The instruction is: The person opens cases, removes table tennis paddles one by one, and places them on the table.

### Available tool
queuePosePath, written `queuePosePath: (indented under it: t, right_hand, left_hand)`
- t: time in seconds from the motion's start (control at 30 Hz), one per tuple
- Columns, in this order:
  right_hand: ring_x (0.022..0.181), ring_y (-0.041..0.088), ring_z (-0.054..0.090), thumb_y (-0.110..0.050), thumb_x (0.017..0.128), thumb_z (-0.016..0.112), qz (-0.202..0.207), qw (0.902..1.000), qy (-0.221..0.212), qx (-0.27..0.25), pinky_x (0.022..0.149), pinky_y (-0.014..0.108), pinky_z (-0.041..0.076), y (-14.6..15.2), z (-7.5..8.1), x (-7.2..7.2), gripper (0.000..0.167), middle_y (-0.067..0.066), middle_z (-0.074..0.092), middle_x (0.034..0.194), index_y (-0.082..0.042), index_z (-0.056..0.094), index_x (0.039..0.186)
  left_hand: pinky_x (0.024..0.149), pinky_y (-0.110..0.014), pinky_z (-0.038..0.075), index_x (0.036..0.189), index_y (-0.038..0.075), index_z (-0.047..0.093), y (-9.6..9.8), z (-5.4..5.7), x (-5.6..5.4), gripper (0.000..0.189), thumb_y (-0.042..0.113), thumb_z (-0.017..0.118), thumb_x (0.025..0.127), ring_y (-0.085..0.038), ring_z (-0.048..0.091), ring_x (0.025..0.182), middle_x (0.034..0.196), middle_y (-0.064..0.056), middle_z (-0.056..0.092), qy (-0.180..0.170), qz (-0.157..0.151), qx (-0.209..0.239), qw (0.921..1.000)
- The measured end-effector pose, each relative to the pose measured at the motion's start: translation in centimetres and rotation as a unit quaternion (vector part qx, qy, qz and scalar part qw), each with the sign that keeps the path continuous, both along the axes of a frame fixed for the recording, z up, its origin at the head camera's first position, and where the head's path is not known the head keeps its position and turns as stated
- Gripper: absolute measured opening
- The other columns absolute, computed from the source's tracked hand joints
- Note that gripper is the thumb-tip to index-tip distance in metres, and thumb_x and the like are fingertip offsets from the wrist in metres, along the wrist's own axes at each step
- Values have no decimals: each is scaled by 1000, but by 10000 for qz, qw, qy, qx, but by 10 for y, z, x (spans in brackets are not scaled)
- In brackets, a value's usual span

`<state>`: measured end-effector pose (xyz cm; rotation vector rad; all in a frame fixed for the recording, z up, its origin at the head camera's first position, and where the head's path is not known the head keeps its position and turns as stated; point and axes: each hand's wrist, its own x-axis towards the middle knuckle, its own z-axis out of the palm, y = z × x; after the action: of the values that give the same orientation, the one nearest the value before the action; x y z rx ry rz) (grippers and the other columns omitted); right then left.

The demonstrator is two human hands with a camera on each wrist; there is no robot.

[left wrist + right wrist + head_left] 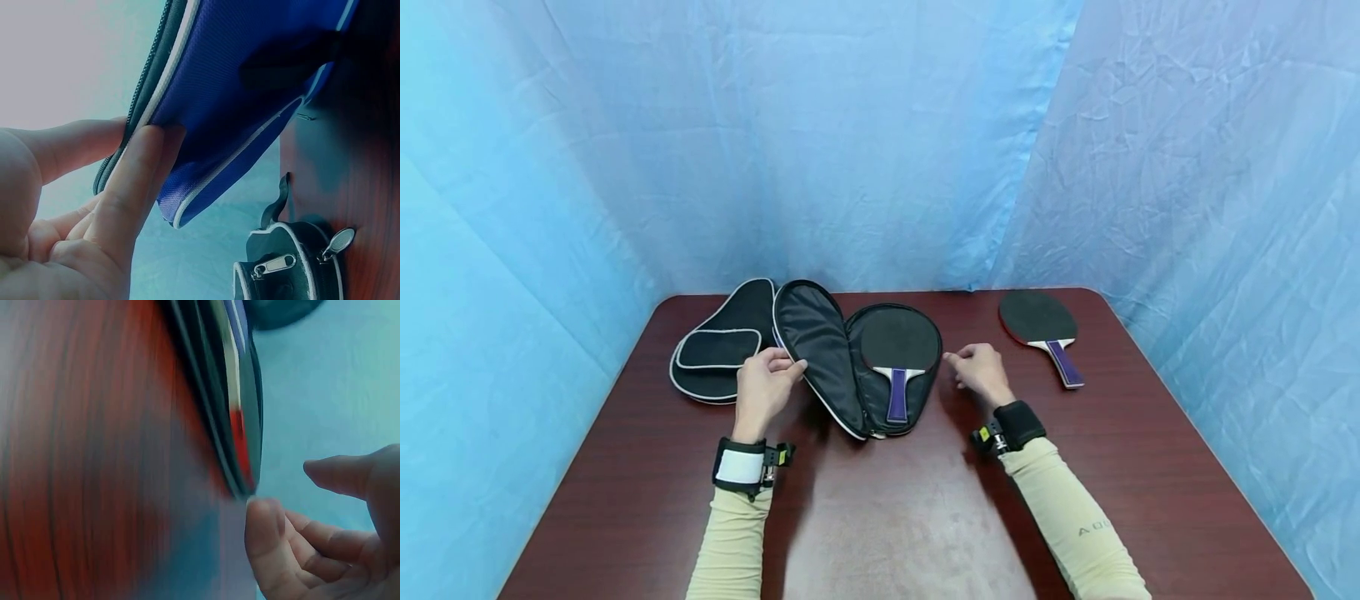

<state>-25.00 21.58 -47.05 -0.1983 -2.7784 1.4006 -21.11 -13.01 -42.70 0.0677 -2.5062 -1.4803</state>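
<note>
A table tennis paddle case lies unzipped, its black-lined flap (820, 342) raised on the left. My left hand (762, 390) pinches the flap's edge between thumb and fingers; the left wrist view shows the blue outer side (219, 75) and the zipper along that edge. In the case's other half (917, 408) rests a paddle (901, 337), black face up, with a purple-and-white handle pointing toward me. My right hand (981, 371) is at that half's right edge. In the right wrist view its fingertips (262, 519) are right at the rim, with the thumb held apart.
A second case (718, 343), black with white piping and a front pocket, lies left of the raised flap, partly behind it. Another paddle (1037, 317) is at the back right. Blue curtains (880, 150) surround the dark red wooden table (625, 467).
</note>
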Motion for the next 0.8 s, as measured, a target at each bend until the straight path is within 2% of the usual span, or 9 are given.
queuePosePath:
  t: [0.2, 0.3, 0.43, 0.5, 0.63, 0.8]
  right_hand:
    - [59, 27, 69, -27, 95, 68, 570, 9971, -395, -306, 62, 42, 60, -41, -3, 6, 31, 12, 66, 66, 4, 73, 93]
    - [56, 27, 69, -29, 94, 69, 834, 9946, -625, -32, 58, 40, 59, -55, -4, 10, 35, 11, 64, 60, 2, 71, 77]
    - [50, 27, 66, -40, 91, 71, 968, 9911, -731, 549, 52, 38, 57, -70, -4, 13, 49, 11, 61, 52, -4, 61, 58]
    - [46, 25, 64, -45, 89, 72, 997, 9897, -698, 752, 49, 38, 56, -78, -3, 13, 50, 10, 60, 53, -5, 59, 61]
    - [41, 20, 61, -51, 86, 73, 919, 9867, -694, 1147, 43, 33, 53, -94, -5, 12, 50, 9, 62, 59, -3, 63, 76]
    - [39, 18, 60, -43, 86, 76, 446, 9853, -735, 1473, 38, 29, 49, -105, -11, 11, 46, 11, 62, 68, 1, 66, 89]
  left_hand:
    - [83, -34, 51, 105, 2, 72, -1, 0, 1, 23, 18, 73, 89, -22, 72, 86, 93, -11, 77, -46, 40, -13, 10000]
    - [82, -34, 51, 105, 2, 72, -1, 0, 1, 22, 18, 73, 89, -22, 72, 86, 93, -12, 77, -58, 26, 9, 10000]
    - [81, -34, 50, 104, 3, 72, 0, 1, 0, 22, 18, 73, 89, -22, 71, 86, 93, -11, 77, -45, 12, -3, 10000]
    - [81, -34, 50, 104, 3, 72, 1, 1, 0, 22, 19, 73, 89, -23, 71, 87, 93, -11, 77, -16, 4, 3, 10000]
    - [82, -35, 51, 104, 2, 72, 1, 2, 0, 22, 19, 73, 89, -23, 71, 88, 93, -12, 77, 34, 4, -10, 10000]
    - [83, -36, 51, 103, 2, 72, 1, 1, 1, 22, 19, 73, 88, -22, 71, 87, 92, -12, 77, 60, -26, -1, 10000]
